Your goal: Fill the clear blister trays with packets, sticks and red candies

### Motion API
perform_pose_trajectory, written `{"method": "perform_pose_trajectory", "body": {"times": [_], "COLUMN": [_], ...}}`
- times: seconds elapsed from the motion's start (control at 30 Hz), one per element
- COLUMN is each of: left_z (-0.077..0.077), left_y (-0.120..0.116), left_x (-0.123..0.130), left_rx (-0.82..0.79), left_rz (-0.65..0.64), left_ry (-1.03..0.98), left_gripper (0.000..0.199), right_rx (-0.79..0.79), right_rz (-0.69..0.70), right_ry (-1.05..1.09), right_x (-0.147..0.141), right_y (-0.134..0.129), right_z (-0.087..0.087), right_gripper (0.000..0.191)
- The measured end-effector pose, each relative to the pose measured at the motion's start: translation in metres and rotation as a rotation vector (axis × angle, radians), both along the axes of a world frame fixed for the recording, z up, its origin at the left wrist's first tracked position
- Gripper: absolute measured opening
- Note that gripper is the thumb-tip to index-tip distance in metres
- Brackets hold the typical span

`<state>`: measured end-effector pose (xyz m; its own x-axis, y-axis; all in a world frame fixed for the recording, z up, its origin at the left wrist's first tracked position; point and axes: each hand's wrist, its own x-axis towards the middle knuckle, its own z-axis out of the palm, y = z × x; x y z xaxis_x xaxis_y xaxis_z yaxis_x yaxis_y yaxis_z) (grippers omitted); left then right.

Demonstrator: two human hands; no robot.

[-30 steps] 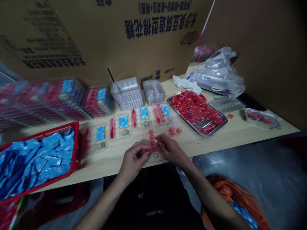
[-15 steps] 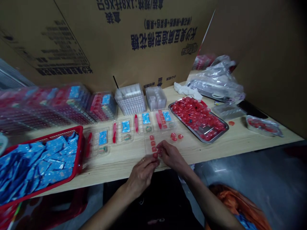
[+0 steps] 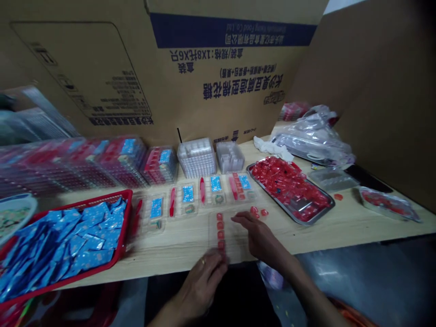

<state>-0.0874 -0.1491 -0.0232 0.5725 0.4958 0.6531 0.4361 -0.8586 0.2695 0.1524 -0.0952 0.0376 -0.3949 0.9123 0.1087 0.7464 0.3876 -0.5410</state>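
Note:
In front of me lies a clear plastic tray with a column of several red pieces along its left part. My left hand is at the tray's near edge, fingers closed on it beside the lowest red piece; its fingertips are partly hidden. Above the right part of the tray is my right hand, fingers stretched to the left, with nothing visible in them. Just beyond it, two or so loose red pieces rest on the table. A metal tray heaped with red pieces stands to the right.
Filled trays with blue packets and red sticks form a row behind. Stacked trays stand farther back, before a cardboard box. At left are a red basket of blue packets and a bowl. Plastic bags lie back right.
My right hand has moved away from my left hand, up and to the right, and its fingers have straightened. My left hand stays at the tray's near edge. The camera view has shifted.

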Motion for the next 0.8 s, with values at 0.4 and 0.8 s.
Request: {"method": "perform_pose_trajectory", "body": {"times": [0.4, 0.8], "left_z": [-0.007, 0.080], "left_y": [-0.002, 0.069], "left_x": [-0.021, -0.042], "left_rx": [0.013, -0.156], "left_rz": [0.034, 0.348], "left_ry": [0.112, -0.404], "left_gripper": [0.036, 0.058], "right_rx": [-0.121, 0.028], "right_rz": [0.254, 0.051], "right_ry": [-0.315, 0.347], "right_x": [-0.010, -0.034], "right_y": [-0.063, 0.030], "right_z": [-0.027, 0.059], "right_gripper": [0.098, 0.011]}}
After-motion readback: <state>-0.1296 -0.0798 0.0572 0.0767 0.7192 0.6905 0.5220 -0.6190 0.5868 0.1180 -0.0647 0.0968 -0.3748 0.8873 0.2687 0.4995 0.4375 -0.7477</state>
